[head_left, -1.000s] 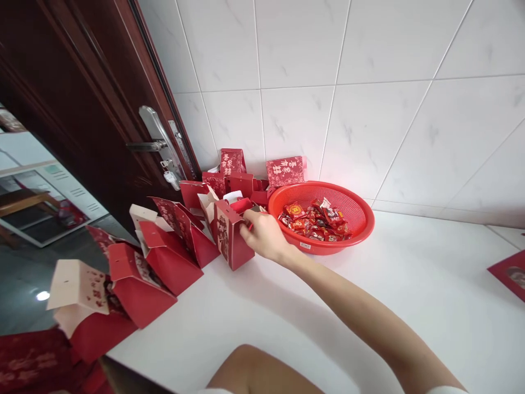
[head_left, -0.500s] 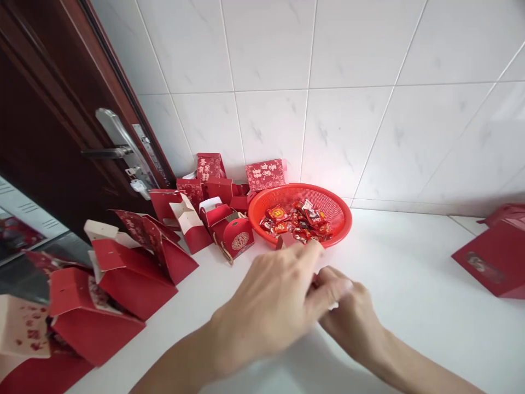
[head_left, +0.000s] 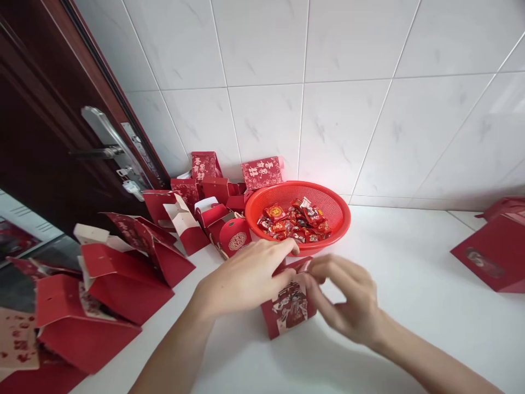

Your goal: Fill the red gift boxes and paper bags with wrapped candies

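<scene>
A small red box (head_left: 290, 307) with a printed figure on its front stands on the white table, between my hands. My left hand (head_left: 250, 276) grips its top edge from the left, thumb and fingers pinched round it. My right hand (head_left: 344, 293) is closed at the top right corner, thumb and forefinger pressed together on the flap. Right behind the box sits a red plastic basket (head_left: 338, 210) with several wrapped candies (head_left: 296, 221) in it. What lies inside the box is hidden.
Several red paper boxes (head_left: 123, 290) stand along the left side, others (head_left: 235, 232) beside the basket. Another red box (head_left: 492, 254) is at the far right. A tiled wall (head_left: 348, 126) rises behind; a dark door (head_left: 45, 109) is at the left.
My hands have moved apart and the red box between them has come into view. My left hand has shifted left. The view has shifted slightly.
</scene>
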The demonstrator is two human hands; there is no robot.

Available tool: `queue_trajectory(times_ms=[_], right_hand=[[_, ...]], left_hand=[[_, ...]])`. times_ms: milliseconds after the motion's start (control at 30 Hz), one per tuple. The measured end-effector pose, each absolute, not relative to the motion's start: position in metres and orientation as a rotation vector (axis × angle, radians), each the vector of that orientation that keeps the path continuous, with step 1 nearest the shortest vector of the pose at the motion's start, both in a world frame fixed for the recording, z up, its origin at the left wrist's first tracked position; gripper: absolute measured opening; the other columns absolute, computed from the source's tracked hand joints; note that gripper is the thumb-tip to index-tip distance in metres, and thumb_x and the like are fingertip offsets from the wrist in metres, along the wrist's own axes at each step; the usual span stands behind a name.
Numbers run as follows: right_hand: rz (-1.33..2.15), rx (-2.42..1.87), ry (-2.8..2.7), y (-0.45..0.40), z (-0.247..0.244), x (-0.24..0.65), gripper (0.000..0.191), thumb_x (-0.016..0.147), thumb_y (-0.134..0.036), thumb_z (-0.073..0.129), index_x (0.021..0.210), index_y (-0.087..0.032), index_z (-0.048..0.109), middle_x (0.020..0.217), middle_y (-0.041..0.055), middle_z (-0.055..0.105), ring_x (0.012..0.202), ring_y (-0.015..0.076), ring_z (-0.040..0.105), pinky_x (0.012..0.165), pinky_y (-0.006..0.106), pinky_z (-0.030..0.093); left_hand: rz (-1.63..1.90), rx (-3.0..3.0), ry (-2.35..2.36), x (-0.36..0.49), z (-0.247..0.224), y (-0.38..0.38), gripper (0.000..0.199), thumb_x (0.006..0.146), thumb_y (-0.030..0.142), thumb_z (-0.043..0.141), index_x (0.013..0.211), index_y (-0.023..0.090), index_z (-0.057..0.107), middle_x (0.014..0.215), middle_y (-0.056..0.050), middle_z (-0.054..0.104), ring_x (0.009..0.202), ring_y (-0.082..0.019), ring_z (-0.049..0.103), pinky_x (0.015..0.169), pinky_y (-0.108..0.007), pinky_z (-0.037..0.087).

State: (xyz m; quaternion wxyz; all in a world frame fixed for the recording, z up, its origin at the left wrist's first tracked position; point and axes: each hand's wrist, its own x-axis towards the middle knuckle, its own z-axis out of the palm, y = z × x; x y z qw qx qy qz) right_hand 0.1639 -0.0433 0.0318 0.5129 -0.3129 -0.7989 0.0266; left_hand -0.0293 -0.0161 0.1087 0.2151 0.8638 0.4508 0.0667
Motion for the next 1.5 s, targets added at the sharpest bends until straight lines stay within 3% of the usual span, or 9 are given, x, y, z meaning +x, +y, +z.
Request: queue_trajectory(times_ms=[100,300,533,700,800,1033,1267,1400,1500], right_hand=[[0.240,-0.986,-1.904,-0.025,0.039,0.178,0.013,0.092,-0.024,0.062,0.105,-0.023,0.063,0.097,0.0074,0.072,0.067,0.0156,0.063,0.059,0.030,0.052],[1.278,-1.076,-1.826,-0.006,0.037,0.193,0.032,0.088,-0.049,0.069,0.086,-0.019,0.060,0.072,-0.0011,0.061,0.053,0.0119,0.059,0.047,0.024,0.045],[1.721,-0.929,-1.869,-0.007,0.047,0.203,0.035,0.079,-0.042,0.079,0.100,-0.017,0.066,0.080,-0.0012,0.062,0.064,0.0096,0.055,0.054,0.021,0.046],[1.683,-0.941,-1.803,-0.008,0.045,0.193,0.030,0.083,-0.041,0.074,0.096,-0.015,0.066,0.068,-0.0045,0.052,0.059,0.0080,0.046,0.051,0.020,0.039],[1.670,-0.985,-1.786,-0.009,0.045,0.192,0.025,0.083,-0.036,0.072,0.098,-0.016,0.067,0.069,-0.0037,0.054,0.059,0.0088,0.047,0.050,0.021,0.039],[1.641,-1.072,-1.763,-0.008,0.042,0.197,0.017,0.073,-0.023,0.069,0.087,-0.017,0.064,0.077,-0.0021,0.062,0.061,0.0096,0.052,0.051,0.021,0.039],[1.286,-1.064,-1.895,-0.014,0.048,0.194,0.026,0.071,-0.008,0.049,0.090,-0.019,0.063,0.083,-0.0011,0.065,0.069,0.0114,0.056,0.056,0.022,0.044],[1.092,-1.131,-1.946,-0.020,0.050,0.194,0.024,0.074,-0.006,0.050,0.091,-0.020,0.061,0.089,-0.0005,0.069,0.064,0.0102,0.059,0.055,0.022,0.046],[1.037,-1.096,-1.988,-0.018,0.052,0.198,0.015,0.084,-0.016,0.058,0.097,-0.020,0.062,0.093,0.0008,0.071,0.067,0.0117,0.063,0.059,0.024,0.050]], left_hand=[[0.229,2.341,1.206,-0.030,0.111,-0.008,0.025,0.102,0.041,0.042,0.104,0.024,0.059,0.085,-0.001,0.068,0.077,-0.020,0.064,0.067,-0.029,0.042],[0.275,2.193,1.171,-0.030,0.107,0.007,0.017,0.100,0.035,0.044,0.105,0.024,0.056,0.070,0.005,0.059,0.064,-0.014,0.051,0.056,-0.026,0.033],[0.226,2.095,0.848,-0.030,0.098,0.024,0.019,0.096,0.028,0.051,0.090,0.019,0.067,0.096,-0.002,0.071,0.088,-0.016,0.062,0.080,-0.027,0.046],[0.153,2.081,0.840,-0.030,0.099,0.023,0.018,0.090,0.034,0.062,0.098,0.020,0.070,0.100,-0.001,0.071,0.091,-0.018,0.062,0.079,-0.027,0.046],[0.106,2.142,0.876,-0.034,0.102,0.020,0.026,0.083,0.037,0.068,0.105,0.023,0.068,0.104,0.000,0.069,0.093,-0.019,0.062,0.077,-0.027,0.045],[-0.035,2.303,1.015,-0.038,0.114,0.009,0.051,0.070,0.022,0.066,0.121,0.031,0.063,0.121,0.003,0.069,0.101,-0.023,0.064,0.074,-0.025,0.045],[0.057,2.436,1.063,-0.042,0.111,0.009,0.062,0.074,0.014,0.057,0.132,0.035,0.062,0.137,0.004,0.066,0.120,-0.025,0.062,0.093,-0.029,0.048],[0.172,2.486,1.058,-0.045,0.110,0.012,0.057,0.077,0.012,0.054,0.130,0.031,0.065,0.135,0.002,0.068,0.117,-0.022,0.064,0.095,-0.028,0.048],[0.176,2.492,1.000,-0.042,0.109,0.011,0.052,0.082,0.014,0.054,0.130,0.032,0.066,0.129,0.001,0.070,0.112,-0.022,0.066,0.092,-0.028,0.049]])
